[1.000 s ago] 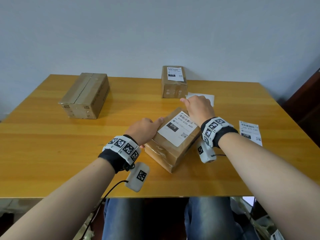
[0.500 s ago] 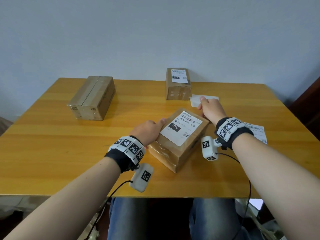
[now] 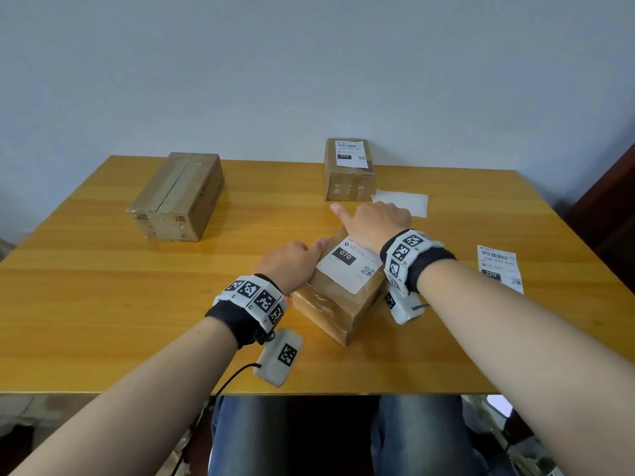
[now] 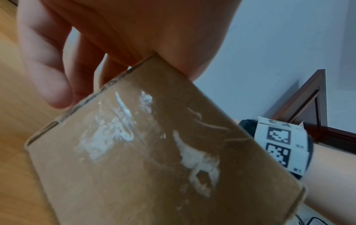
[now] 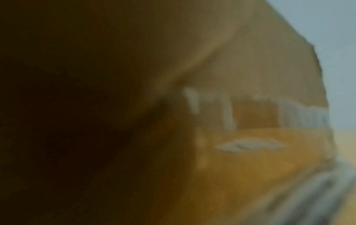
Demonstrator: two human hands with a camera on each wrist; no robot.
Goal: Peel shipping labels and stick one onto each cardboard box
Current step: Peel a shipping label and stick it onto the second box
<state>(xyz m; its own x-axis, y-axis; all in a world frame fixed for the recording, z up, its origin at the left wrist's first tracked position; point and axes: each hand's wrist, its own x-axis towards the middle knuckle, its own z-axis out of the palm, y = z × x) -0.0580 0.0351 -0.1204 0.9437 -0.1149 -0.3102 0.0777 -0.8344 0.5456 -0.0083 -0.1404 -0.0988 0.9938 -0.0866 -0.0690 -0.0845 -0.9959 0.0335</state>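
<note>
A person's left hand grips the near-left side of a small cardboard box at the middle of a wooden table, thumb lying along the top edge and fingers curled down the box's side. The right hand rests across the far part of the shipping label already stuck on the box top, thumb stretched out to the left; whether its fingers curl over the far edge cannot be told, the right wrist view being dark and blurred. A second labelled box stands at the table's far edge, a blank backing sheet just beside it. A larger unlabelled box sits far left, and a loose label lies well apart on the right
</note>
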